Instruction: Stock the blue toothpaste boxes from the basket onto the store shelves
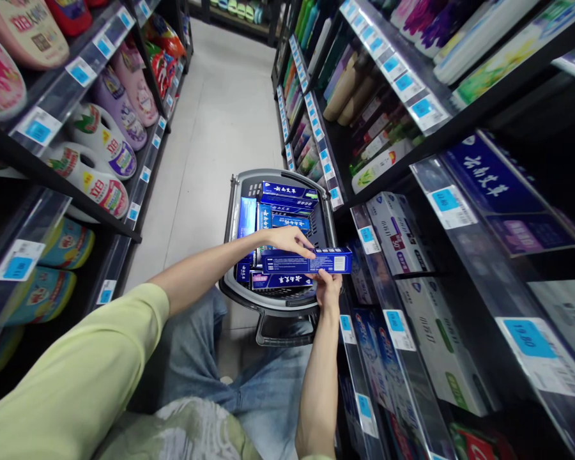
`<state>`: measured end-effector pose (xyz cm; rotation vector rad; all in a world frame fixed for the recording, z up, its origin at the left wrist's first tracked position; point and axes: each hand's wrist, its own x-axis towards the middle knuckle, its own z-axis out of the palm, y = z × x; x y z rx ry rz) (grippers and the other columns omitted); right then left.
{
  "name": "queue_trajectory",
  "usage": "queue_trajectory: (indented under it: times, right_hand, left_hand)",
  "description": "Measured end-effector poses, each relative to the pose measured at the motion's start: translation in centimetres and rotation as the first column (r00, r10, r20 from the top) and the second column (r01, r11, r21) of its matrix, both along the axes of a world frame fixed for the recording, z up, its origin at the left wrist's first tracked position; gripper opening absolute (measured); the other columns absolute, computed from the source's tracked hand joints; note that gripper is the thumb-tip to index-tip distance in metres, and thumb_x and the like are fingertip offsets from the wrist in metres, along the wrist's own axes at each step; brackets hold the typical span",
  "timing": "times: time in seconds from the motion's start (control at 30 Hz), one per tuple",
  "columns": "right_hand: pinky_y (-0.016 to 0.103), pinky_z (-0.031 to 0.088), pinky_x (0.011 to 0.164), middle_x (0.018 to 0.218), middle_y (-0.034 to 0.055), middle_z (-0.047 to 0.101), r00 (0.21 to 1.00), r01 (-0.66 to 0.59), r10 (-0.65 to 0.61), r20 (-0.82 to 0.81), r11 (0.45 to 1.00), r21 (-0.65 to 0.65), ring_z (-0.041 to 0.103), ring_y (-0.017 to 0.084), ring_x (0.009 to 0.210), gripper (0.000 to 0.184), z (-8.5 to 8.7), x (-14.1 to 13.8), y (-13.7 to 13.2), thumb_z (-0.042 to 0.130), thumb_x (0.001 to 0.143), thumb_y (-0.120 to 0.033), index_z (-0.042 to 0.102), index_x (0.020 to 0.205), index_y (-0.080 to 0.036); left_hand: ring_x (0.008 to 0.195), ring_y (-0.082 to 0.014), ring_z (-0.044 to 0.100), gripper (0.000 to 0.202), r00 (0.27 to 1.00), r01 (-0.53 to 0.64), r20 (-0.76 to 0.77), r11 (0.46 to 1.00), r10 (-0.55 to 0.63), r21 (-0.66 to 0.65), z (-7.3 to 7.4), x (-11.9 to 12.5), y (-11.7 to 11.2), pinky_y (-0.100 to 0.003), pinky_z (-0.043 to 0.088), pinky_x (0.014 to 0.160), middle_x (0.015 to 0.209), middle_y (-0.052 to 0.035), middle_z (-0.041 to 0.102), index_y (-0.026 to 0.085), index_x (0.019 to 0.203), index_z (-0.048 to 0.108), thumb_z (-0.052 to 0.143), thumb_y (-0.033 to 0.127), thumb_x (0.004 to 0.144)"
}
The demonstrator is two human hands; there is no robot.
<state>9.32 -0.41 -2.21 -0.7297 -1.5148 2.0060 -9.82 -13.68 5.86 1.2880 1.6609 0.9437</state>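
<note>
A long dark-blue toothpaste box (292, 262) is held level over the shopping basket (335, 223), its printed back face toward me. My right hand (328, 289) grips it from the near side, thumb on the face near the right end. From the left, my left hand (291, 240) reaches across the basket, its bent fingers closed on the box's upper edge near the middle. Inside the basket lie several more toothpaste boxes, among them a dark-blue one (290, 191) at the far end and a lighter blue one (247, 220) along the left wall.
The basket's handle (287, 335) hangs toward my knees. Close on the right stands a shelf of toothpaste boxes (395, 233) with price tags (397, 329). Shelves on the left hold detergent bottles (98, 185) and teal tubs (43, 294). A pale tiled aisle floor (220, 108) runs ahead.
</note>
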Motion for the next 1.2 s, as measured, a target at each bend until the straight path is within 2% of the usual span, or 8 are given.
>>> queue_trajectory:
  times: [0.27, 0.67, 0.83, 0.93, 1.03, 1.1, 1.13, 1.2]
  right_hand:
    - [0.038, 0.065, 0.068, 0.097, 0.0019, 0.071, 1.000, 0.016, -0.016, 0.000, 0.999, -0.048, 0.070, 0.020, 0.083, 0.059, 0.1, 0.0, -0.1, 0.081, 0.059, -0.033, 0.059, 0.112, -0.021]
    - [0.038, 0.065, 0.069, 0.103, 0.0033, 0.071, 1.000, 0.008, -0.007, 0.013, 1.000, -0.020, 0.071, 0.021, 0.086, 0.061, 0.3, -0.1, 0.0, 0.080, 0.060, -0.036, 0.058, 0.115, -0.022]
    - [0.038, 0.063, 0.072, 0.091, 0.0005, 0.071, 0.999, 0.029, -0.028, 0.020, 0.999, -0.039, 0.069, 0.018, 0.073, 0.054, 0.2, -0.3, 0.1, 0.079, 0.066, -0.045, 0.061, 0.110, -0.021]
    - [0.036, 0.061, 0.070, 0.069, -0.0029, 0.066, 0.999, 0.025, -0.024, 0.046, 0.999, -0.020, 0.067, 0.017, 0.064, 0.044, 0.1, -0.7, 0.0, 0.074, 0.072, -0.052, 0.063, 0.100, -0.019]
    - [0.032, 0.058, 0.063, 0.064, -0.0033, 0.064, 0.997, 0.036, -0.039, 0.060, 0.999, 0.041, 0.062, 0.015, 0.055, 0.042, -0.2, -0.9, -0.2, 0.074, 0.073, -0.053, 0.064, 0.095, -0.018]
    - [0.030, 0.054, 0.055, 0.056, -0.0050, 0.059, 0.998, 0.035, -0.039, 0.057, 0.997, 0.071, 0.052, 0.012, 0.043, 0.041, -0.3, -0.8, -0.2, 0.077, 0.070, -0.054, 0.063, 0.083, -0.019]
    - [0.029, 0.052, 0.051, 0.050, -0.0062, 0.055, 0.998, 0.021, -0.026, 0.053, 0.997, 0.080, 0.048, 0.011, 0.040, 0.042, -0.4, -0.7, -0.2, 0.079, 0.067, -0.055, 0.060, 0.076, -0.019]
    - [0.029, 0.051, 0.050, 0.045, -0.0069, 0.049, 0.999, -0.007, 0.004, 0.039, 0.996, 0.089, 0.047, 0.012, 0.040, 0.049, -0.3, -0.6, -0.2, 0.081, 0.062, -0.061, 0.054, 0.065, -0.021]
  left_hand:
    - [0.064, -0.0136, 0.054, 0.066, 1.000, -0.012, 0.010, 1.000, 0.012, -0.017, -0.1, 0.0, 0.1, -0.027, 0.035, 0.058, 0.082, -0.0033, 0.073, 0.022, 0.119, 0.073, 0.068, 0.069, 0.073]
    - [0.065, -0.0143, 0.055, 0.066, 1.000, -0.007, 0.011, 1.000, 0.008, -0.026, 0.1, 0.1, 0.2, -0.027, 0.037, 0.059, 0.083, -0.0043, 0.073, 0.020, 0.120, 0.072, 0.066, 0.068, 0.075]
    - [0.078, -0.0178, 0.063, 0.060, 0.996, 0.032, -0.079, 0.999, -0.032, 0.001, 0.0, -0.2, 0.3, -0.028, 0.043, 0.068, 0.096, -0.0069, 0.075, 0.019, 0.122, 0.071, 0.055, 0.065, 0.085]
    - [0.103, -0.0239, 0.064, 0.066, 0.984, 0.028, -0.176, 0.997, -0.015, 0.072, -0.3, 1.0, 0.4, -0.030, 0.046, 0.086, 0.121, -0.0120, 0.069, 0.016, 0.135, 0.060, 0.052, 0.061, 0.088]
    - [0.123, -0.0358, 0.056, 0.105, 0.959, 0.005, -0.284, 0.998, 0.011, 0.055, -1.2, 3.5, 0.6, -0.038, 0.045, 0.098, 0.145, -0.0210, 0.050, 0.014, 0.155, 0.027, 0.072, 0.061, 0.072]
    - [0.128, -0.0428, 0.051, 0.126, 0.941, -0.026, -0.337, 0.999, 0.033, 0.024, -2.1, 5.0, 0.8, -0.043, 0.045, 0.099, 0.152, -0.0274, 0.037, 0.013, 0.159, 0.008, 0.080, 0.054, 0.063]
    - [0.130, -0.0438, 0.049, 0.128, 0.942, -0.027, -0.332, 0.999, 0.037, 0.035, -2.5, 5.5, 0.9, -0.045, 0.045, 0.100, 0.154, -0.0287, 0.032, 0.012, 0.159, 0.004, 0.080, 0.049, 0.063]
    - [0.133, -0.0410, 0.047, 0.121, 0.965, -0.003, -0.260, 0.994, 0.032, 0.111, -2.8, 5.6, 1.1, -0.043, 0.043, 0.104, 0.153, -0.0262, 0.036, 0.011, 0.158, 0.011, 0.080, 0.038, 0.062]
